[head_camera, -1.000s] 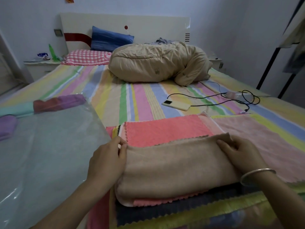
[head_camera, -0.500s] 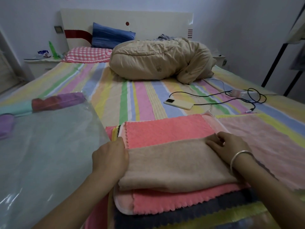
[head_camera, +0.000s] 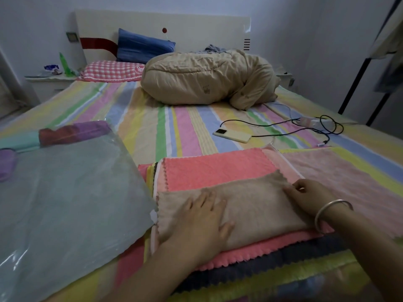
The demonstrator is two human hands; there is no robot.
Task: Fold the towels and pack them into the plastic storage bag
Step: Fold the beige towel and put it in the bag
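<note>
Left hand [head_camera: 202,221] flat, fingers spread; right hand [head_camera: 309,198] curled, pinching beige towel [head_camera: 257,205].

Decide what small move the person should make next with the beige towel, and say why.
Probably carry the right end over to the left. The beige towel lies as a long strip on the pink towel; the left hand presses flat near its middle, and the right hand pinches its right edge.

Clear plastic storage bag [head_camera: 65,203]: cut off by left and bottom edges. Dark grey scalloped towel [head_camera: 272,261]: only edges show beneath coral scalloped towel [head_camera: 218,168]. White nightstand [head_camera: 50,81], upper left: items too small to identify. Lower right corner: blurred.
</note>
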